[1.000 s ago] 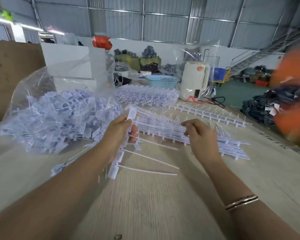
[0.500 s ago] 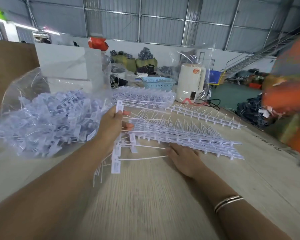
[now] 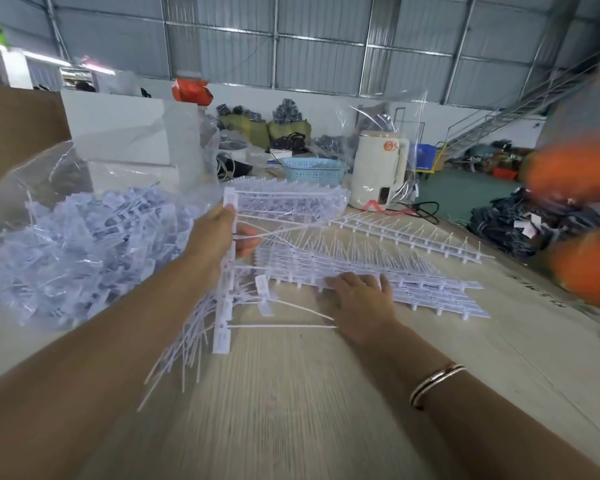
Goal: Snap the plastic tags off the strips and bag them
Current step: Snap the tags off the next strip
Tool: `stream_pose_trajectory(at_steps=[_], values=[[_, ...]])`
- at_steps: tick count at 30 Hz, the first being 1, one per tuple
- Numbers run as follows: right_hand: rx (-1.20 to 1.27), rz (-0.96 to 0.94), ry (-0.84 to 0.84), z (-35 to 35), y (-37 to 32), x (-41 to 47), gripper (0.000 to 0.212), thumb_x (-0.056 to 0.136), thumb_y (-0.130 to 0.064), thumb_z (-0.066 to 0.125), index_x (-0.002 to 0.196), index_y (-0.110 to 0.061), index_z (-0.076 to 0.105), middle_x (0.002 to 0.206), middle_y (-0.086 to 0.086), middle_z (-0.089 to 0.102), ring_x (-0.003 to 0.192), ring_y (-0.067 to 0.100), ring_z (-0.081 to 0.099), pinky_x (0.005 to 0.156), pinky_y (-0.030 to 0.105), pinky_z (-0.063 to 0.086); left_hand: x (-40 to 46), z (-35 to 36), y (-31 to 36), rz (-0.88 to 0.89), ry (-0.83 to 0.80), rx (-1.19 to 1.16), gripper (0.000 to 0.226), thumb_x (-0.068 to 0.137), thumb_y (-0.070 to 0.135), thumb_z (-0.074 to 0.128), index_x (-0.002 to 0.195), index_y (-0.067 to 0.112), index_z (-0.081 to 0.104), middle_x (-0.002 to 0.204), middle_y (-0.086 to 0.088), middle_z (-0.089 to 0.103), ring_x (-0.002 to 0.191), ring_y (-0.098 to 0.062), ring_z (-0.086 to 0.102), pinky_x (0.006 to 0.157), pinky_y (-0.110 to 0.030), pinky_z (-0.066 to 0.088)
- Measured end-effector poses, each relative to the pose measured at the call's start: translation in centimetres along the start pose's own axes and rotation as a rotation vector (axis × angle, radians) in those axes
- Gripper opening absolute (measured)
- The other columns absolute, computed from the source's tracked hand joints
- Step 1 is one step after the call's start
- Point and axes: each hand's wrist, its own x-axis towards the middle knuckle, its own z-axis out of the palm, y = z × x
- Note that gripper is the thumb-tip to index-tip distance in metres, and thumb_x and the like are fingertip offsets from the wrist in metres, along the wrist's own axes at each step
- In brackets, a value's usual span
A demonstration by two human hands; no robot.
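Observation:
My left hand (image 3: 219,233) grips a bunch of white plastic tags (image 3: 223,306), their labels stacked in a column and their thin tails fanning down and to the right. It is raised beside the clear bag (image 3: 84,237), which is heaped with loose tags. My right hand (image 3: 359,303) lies flat, fingers straight, on the near end of a stack of tag strips (image 3: 413,285) on the table. A single strip (image 3: 409,235) lies farther back.
A second clear bag of strips (image 3: 291,202) lies behind the stack. At the back stand a blue basket (image 3: 312,169) and a cream kettle (image 3: 378,174). A person in orange sleeves (image 3: 582,216) works at the right edge. White boxes (image 3: 118,133) stand behind the bag.
My left hand has lifted the bunch of tags up and left toward the bag. My right hand let go of the strips, dropped to the table, then came to rest flat on the stack.

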Motion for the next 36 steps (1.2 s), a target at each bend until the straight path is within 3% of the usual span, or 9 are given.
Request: stream_pose_trajectory(at_steps=[5,13,16,21,25,28,31,33,36], values=[[-0.011,-0.008,-0.012,-0.1,0.1,-0.3,0.047,0.095,-0.041,0.033,0.141,-0.034,0.03,0.147,-0.011,0.032,0.138,0.024,0.024,0.114,0.054,0.001,-0.3,0.0,0.7,0.141,-0.005,-0.034,0.038,0.101,0.028,0.038,0.139,0.021,0.042,0.054,0.001,0.067,0.044,-0.013,0.062,0.041,-0.021,0.049],[0.017,-0.003,-0.098,-0.9,0.5,1.1,0.054,0.09,-0.04,0.044,0.142,-0.032,0.029,0.145,-0.006,0.033,0.137,0.022,0.025,0.111,0.056,-0.003,-2.2,-0.3,3.4,0.096,-0.106,-0.011,0.036,0.101,0.027,0.04,0.133,0.011,0.045,0.049,0.001,0.063,0.037,-0.011,0.056,0.04,-0.018,0.047],[0.2,0.043,-0.038,-1.2,1.3,1.1,0.041,0.089,-0.045,0.046,0.129,-0.034,0.048,0.138,-0.01,0.045,0.132,0.017,0.035,0.112,0.054,0.003,-3.8,-0.7,4.9,0.06,-0.263,-0.026,0.032,0.1,0.028,0.041,0.125,0.016,0.055,0.05,0.0,0.06,0.034,-0.011,0.045,0.042,-0.016,0.043],[0.468,0.243,0.17,-2.4,3.7,0.2,0.032,0.097,-0.017,0.041,0.121,-0.029,0.058,0.123,-0.004,0.06,0.12,0.02,0.05,0.106,0.04,0.025,-6.5,-2.4,6.7,0.041,-0.539,0.046,0.032,0.095,0.031,0.043,0.117,0.021,0.064,0.052,0.0,0.055,0.033,-0.009,0.032,0.04,-0.015,0.034],[1.202,0.349,0.313,-3.7,5.2,-1.7,0.022,0.097,-0.009,0.043,0.097,-0.02,0.062,0.107,0.011,0.065,0.091,0.021,0.059,0.082,0.031,0.045,-8.1,-4.6,6.3,-0.002,-0.687,0.17,0.049,0.08,0.035,0.052,0.116,0.004,0.062,0.056,-0.005,0.057,0.032,-0.012,0.033,0.036,-0.017,0.034],[1.545,0.336,0.144,-4.1,5.2,-2.4,0.035,0.101,-0.03,0.033,0.113,-0.013,0.06,0.115,0.014,0.064,0.091,0.023,0.063,0.085,0.037,0.047,-8.7,-6.1,5.8,-0.116,-0.807,0.188,0.031,0.081,0.031,0.056,0.107,0.023,0.071,0.059,-0.01,0.058,0.034,-0.017,0.036,0.034,-0.017,0.036],[1.651,0.193,-0.278,-3.8,3.7,-2.8,0.052,0.099,-0.046,0.023,0.126,-0.014,0.054,0.105,0.008,0.069,0.087,0.022,0.067,0.08,0.037,0.051,-9.2,-6.7,5.3,-0.23,-0.891,0.202,0.033,0.077,0.029,0.063,0.108,0.021,0.07,0.064,-0.018,0.061,0.028,-0.016,0.045,0.032,-0.017,0.04],[1.66,0.064,-0.505,-3.4,2.4,-3.3,0.053,0.096,-0.048,0.027,0.127,-0.012,0.053,0.108,0.014,0.068,0.088,0.025,0.068,0.073,0.032,0.054,-9.8,-6.9,5.2,-0.278,-0.907,0.251,0.033,0.072,0.036,0.065,0.101,0.021,0.072,0.066,-0.02,0.062,0.028,-0.017,0.048,0.032,-0.018,0.042],[1.623,-0.007,-0.611,-3.2,1.0,-3.8,0.043,0.099,-0.035,0.032,0.12,-0.007,0.057,0.102,0.02,0.068,0.083,0.027,0.068,0.069,0.03,0.055,-10.5,-7.1,4.9,-0.319,-0.829,0.256,0.047,0.069,0.037,0.075,0.11,0.016,0.068,0.07,-0.019,0.065,0.033,-0.018,0.054,0.034,-0.021,0.047]])
